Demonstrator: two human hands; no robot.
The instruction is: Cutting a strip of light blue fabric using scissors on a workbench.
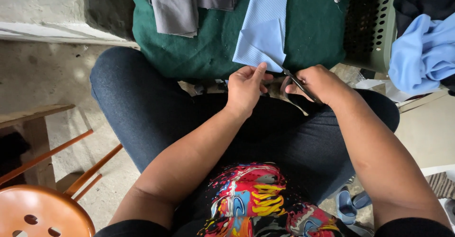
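**While the blades sit this close to the thumb, a nick is the worry**

Since I am watching only through the head camera, I judge the risk from how things lie. My left hand [245, 86] is closed in a pinch on the lower corner of the light blue cloth [263, 33], thumb raised along its edge. My right hand [316, 82] is wrapped around dark scissors [297, 83], whose tips touch the same corner, just beside that thumb. The cloth hangs down over a green blanket [208, 43] in front of my knees, with grey fabric [175, 7] draped to the left of it.

If the pinch slackens, I expect the corner to fold and the cut to wander. If the blades close further left, they could catch the thumb or bite the blanket behind. A green perforated basket [372, 26] and more blue clothing [422, 52] crowd my right elbow; bumping them could jolt the scissors.
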